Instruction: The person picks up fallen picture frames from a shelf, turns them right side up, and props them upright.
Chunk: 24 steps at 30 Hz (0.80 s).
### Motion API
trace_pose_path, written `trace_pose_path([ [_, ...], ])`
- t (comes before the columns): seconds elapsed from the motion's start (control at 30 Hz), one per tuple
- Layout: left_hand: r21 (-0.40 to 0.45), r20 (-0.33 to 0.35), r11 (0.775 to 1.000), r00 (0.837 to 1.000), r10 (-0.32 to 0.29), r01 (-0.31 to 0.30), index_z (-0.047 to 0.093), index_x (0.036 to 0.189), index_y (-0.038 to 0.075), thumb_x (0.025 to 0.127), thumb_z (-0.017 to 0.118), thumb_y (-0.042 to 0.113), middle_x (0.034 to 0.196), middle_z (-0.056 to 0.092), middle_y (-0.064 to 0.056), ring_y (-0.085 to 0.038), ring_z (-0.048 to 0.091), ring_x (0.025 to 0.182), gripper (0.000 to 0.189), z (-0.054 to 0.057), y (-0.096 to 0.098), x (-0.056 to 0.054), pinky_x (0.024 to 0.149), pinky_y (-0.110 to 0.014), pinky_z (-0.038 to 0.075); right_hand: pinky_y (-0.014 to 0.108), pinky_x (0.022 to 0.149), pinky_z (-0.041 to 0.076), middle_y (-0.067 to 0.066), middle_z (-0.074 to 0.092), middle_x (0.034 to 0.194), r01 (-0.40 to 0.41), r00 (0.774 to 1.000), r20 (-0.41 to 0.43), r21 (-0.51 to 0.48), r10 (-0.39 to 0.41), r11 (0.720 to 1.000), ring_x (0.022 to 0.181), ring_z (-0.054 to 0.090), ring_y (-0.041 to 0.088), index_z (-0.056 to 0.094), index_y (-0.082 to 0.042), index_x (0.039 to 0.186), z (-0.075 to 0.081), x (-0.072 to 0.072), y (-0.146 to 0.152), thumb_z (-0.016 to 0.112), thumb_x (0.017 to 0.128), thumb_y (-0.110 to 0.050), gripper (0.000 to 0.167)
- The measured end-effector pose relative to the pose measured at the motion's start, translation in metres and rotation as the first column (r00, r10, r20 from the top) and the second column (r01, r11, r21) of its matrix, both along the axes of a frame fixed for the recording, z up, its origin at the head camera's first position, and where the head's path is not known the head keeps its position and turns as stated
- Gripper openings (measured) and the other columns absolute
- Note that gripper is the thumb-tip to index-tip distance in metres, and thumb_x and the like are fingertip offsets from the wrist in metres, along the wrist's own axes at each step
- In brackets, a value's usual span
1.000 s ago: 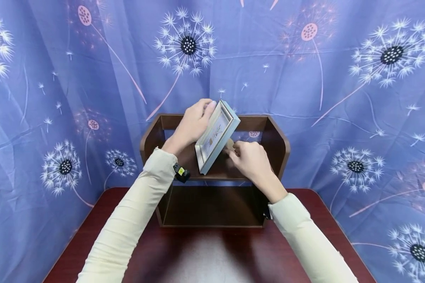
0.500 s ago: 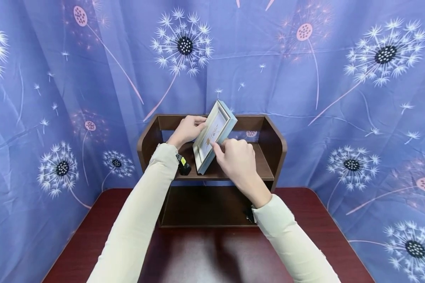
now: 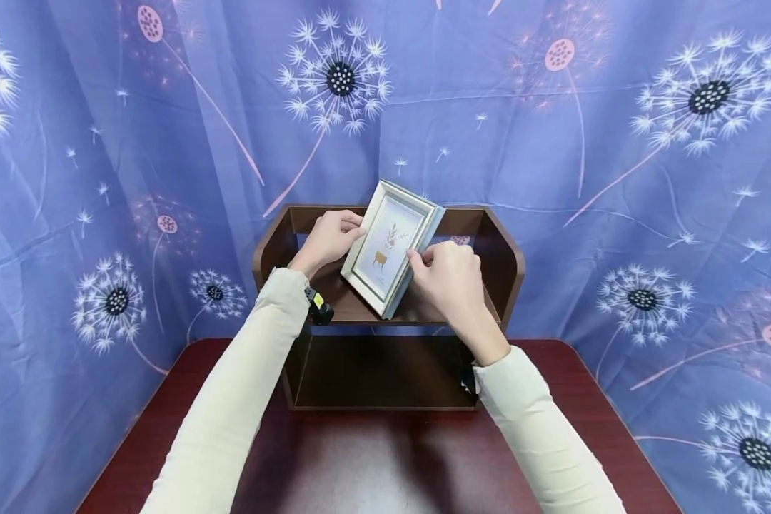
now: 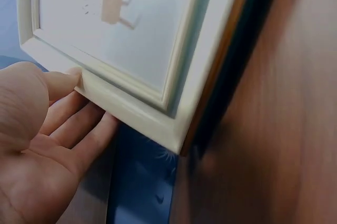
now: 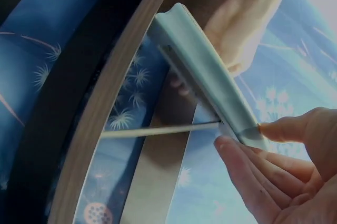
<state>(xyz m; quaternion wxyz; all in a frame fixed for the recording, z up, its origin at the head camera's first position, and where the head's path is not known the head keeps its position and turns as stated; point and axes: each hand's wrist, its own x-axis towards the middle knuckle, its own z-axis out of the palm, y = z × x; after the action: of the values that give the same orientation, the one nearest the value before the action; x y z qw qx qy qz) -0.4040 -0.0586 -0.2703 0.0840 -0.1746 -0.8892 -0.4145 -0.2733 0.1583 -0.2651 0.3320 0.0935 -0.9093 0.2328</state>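
A picture frame point(image 3: 390, 246) with a pale, cream-toned front and light blue sides stands tilted on the upper tier of a brown shelf point(image 3: 512, 268). Its picture has a small brown animal-like figure and a sprig. My left hand point(image 3: 330, 239) pinches the frame's left edge; in the left wrist view the thumb lies on the frame border point(image 4: 124, 100) and the fingers go behind it. On the other edge, my right hand point(image 3: 451, 280) pinches the blue side point(image 5: 210, 81) between thumb and fingers. Behind the frame, the right wrist view shows a thin support leg point(image 5: 158, 130) reaching toward the shelf.
The shelf has a lower tier point(image 3: 385, 371) under the frame and raised side panels left and right. It stands on a dark red table point(image 3: 385, 464). A blue curtain point(image 3: 462, 150) with dandelion prints hangs behind and at both sides.
The frame has turned its front toward me. My left hand has moved down from its top to the left edge, and my right hand has come from behind it to grip the right edge.
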Motion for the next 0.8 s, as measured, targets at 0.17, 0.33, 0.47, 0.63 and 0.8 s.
trace_pose_path([
  [0.17,0.041,0.024,0.999,1.0,0.002,-0.003,0.07,0.13,0.006,0.105,0.066,0.022,0.128,0.075,-0.017,-0.029,0.074,0.117,0.03,-0.001,-0.011,0.008,0.095,-0.042,0.063,0.055,0.083,0.057,0.012,0.082,0.084,0.009,0.997,0.08,-0.075,-0.003,0.997,0.082,0.075,0.037,0.085,-0.005,0.091,0.003,-0.008,0.009,0.068,0.1,-0.029,0.031],
  [0.33,0.109,0.028,0.994,0.999,0.02,-0.023,0.072,0.127,0.003,0.102,0.071,0.021,0.124,0.077,-0.019,-0.03,0.079,0.103,0.031,-0.001,-0.016,0.021,0.088,-0.039,0.065,0.049,0.085,0.059,0.013,0.083,0.092,0.003,0.99,0.142,-0.175,0.022,0.984,0.087,0.077,0.032,0.084,-0.003,0.102,0.002,-0.022,0.017,0.067,0.101,-0.028,0.03],
  [0.47,0.144,0.022,0.987,0.997,0.069,-0.071,0.075,0.126,0.004,0.1,0.074,0.025,0.124,0.077,-0.017,-0.029,0.081,0.096,0.033,-0.004,-0.019,0.033,0.086,-0.039,0.066,0.045,0.083,0.064,0.016,0.082,0.097,-0.044,0.982,0.167,-0.252,0.088,0.967,0.085,0.081,0.027,0.082,-0.001,0.109,-0.001,-0.033,0.023,0.068,0.101,-0.027,0.03],
  [0.63,0.209,-0.044,0.971,0.991,0.126,-0.114,0.078,0.12,0.004,0.097,0.077,0.025,0.119,0.079,-0.016,-0.027,0.082,0.095,0.03,-0.014,-0.022,0.047,0.081,-0.034,0.066,0.036,0.077,0.065,0.017,0.082,0.099,-0.1,0.97,0.18,-0.306,0.161,0.947,0.082,0.082,0.029,0.081,-0.001,0.112,-0.006,-0.044,0.026,0.067,0.102,-0.026,0.03],
  [0.8,0.214,-0.154,0.963,0.968,0.2,-0.165,0.08,0.118,0.006,0.097,0.078,0.025,0.112,0.081,-0.014,-0.024,0.082,0.092,0.028,-0.022,-0.023,0.058,0.079,-0.036,0.066,0.017,0.061,0.054,0.017,0.082,0.103,-0.121,0.963,0.189,-0.327,0.19,0.937,0.088,0.082,0.031,0.081,-0.002,0.115,-0.007,-0.051,0.023,0.067,0.103,-0.026,0.031],
])
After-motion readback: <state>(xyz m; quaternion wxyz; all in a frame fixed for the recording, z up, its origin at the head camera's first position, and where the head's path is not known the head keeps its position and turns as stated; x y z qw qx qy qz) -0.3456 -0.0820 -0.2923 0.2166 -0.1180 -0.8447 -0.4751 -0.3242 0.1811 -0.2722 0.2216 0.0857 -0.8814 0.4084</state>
